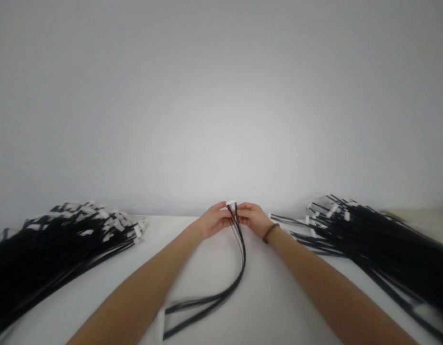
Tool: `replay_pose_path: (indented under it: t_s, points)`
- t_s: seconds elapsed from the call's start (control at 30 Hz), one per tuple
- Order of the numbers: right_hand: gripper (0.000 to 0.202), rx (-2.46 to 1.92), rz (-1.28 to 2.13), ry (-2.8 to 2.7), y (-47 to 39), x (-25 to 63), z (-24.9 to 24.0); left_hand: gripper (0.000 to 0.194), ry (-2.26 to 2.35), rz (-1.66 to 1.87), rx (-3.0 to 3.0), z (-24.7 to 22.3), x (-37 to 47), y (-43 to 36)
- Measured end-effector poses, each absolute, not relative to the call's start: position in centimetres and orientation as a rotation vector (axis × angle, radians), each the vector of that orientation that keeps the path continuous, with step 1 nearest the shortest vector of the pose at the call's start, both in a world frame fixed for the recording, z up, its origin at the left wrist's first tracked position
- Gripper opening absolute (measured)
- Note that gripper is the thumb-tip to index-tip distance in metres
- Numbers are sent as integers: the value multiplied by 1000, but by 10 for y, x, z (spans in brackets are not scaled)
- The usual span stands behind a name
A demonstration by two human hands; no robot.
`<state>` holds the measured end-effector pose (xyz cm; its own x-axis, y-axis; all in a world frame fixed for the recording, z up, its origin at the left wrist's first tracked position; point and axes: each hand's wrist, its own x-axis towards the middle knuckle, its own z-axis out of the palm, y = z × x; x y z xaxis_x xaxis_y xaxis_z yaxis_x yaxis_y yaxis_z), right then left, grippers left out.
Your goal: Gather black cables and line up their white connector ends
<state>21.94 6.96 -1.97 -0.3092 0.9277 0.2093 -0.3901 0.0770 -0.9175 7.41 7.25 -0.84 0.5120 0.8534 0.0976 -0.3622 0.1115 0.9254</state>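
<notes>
Black cable (244,256), far end toward wall (228,120) (long axis curved near-left)

Place: looks like a workshop or assembly room
Wall (221,120): pale grey, plain, fills the upper view
Table (201,273): white, serves as a work surface
Left heap of black cables (45,258): shows many alike, ends in white connectors (137,231)
Right heap of black cables (382,251): repeats the kind, points to batch work
</notes>
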Motion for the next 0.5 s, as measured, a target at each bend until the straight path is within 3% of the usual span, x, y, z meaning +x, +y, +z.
replay_pose_path:
  t_s: [0.1,0.5]
  points:
    - [14,-622,1498,-1235,69,220,-19,23,524,971,1130,-9,75,72]
    - [26,-655,1485,-1376,68,221,-21,13,523,986,1129,-15,73,77]
